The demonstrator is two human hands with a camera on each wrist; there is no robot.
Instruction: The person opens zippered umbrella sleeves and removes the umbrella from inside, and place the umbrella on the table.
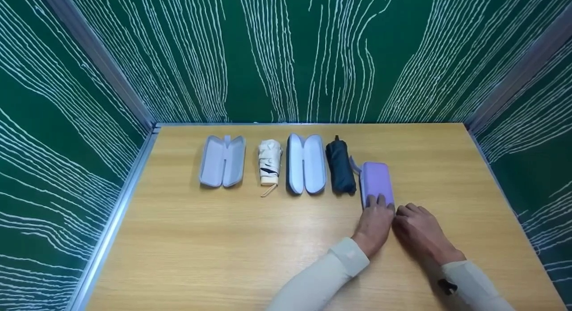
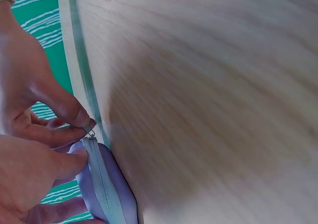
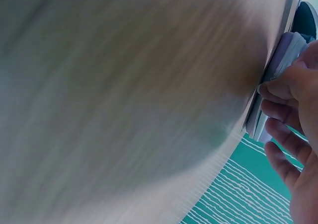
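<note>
A purple zippered case (image 1: 376, 179) lies on the table at the right end of a row of things. My left hand (image 1: 374, 224) holds its near end, fingers on the top, and in the left wrist view the thumb presses beside the zip. At the near right corner my right hand (image 1: 422, 228) pinches the small zip pull (image 2: 90, 131) between thumb and forefinger. Below the pull, the grey zip band (image 2: 107, 194) runs along the case's side with its teeth together. A strap loop (image 1: 355, 165) sticks out at the case's far left.
Left of the purple case lie a dark folded umbrella (image 1: 341, 168), an open dark case with a pale lining (image 1: 314, 163), a cream folded umbrella (image 1: 270, 161) and an open lilac case (image 1: 214, 163). Green white-lined panels (image 1: 313, 56) enclose the wooden table (image 1: 223, 253) at the back and sides.
</note>
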